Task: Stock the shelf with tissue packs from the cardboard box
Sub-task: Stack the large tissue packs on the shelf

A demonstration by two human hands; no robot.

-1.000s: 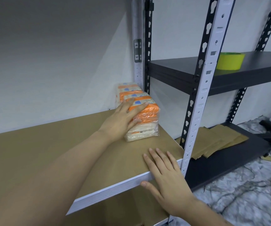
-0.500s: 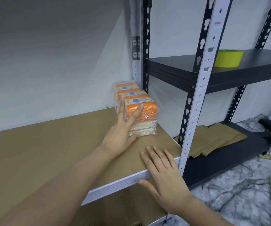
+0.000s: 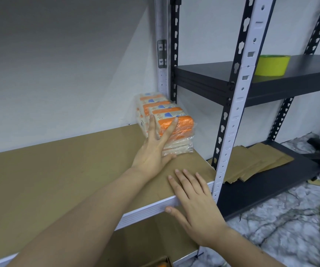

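White-framed shelving stands against a pale wall, with a brown board forming the shelf (image 3: 63, 166) under work; a second, black rack (image 3: 270, 79) stands to the right and carries a yellow-green tape roll (image 3: 273, 64) on its upper deck and flat brown sheets (image 3: 251, 162) on its lower one. Tissue packs (image 3: 165, 120), orange and clear-wrapped, stand in a row at the far right corner of the shelf, close to the rear white upright (image 3: 162, 54). The row's long axis runs from the near pack back toward the wall. The left hand (image 3: 153, 149) lies against the near left face of the row, fingers straight and spread, palm toward the packs, gripping nothing; the thumb rests low at the base of the nearest pack. The right hand (image 3: 193, 205) lies flat, fingers extended, on the near right edge of the shelf, thumb hooked under the white front rail; it holds nothing and appears to serve as a brace. The packs lie directly ahead of and slightly right of the left hand, which is the nearer hand and already in contact. A push from that hand would likely seat the row farther toward the right corner. At the bottom edge of the view, a corner of the cardboard box (image 3: 155, 264) shows with something orange inside; its contents cannot be identified with certainty. Much of the shelf is unstocked, so the task is judged to be at an early stage.
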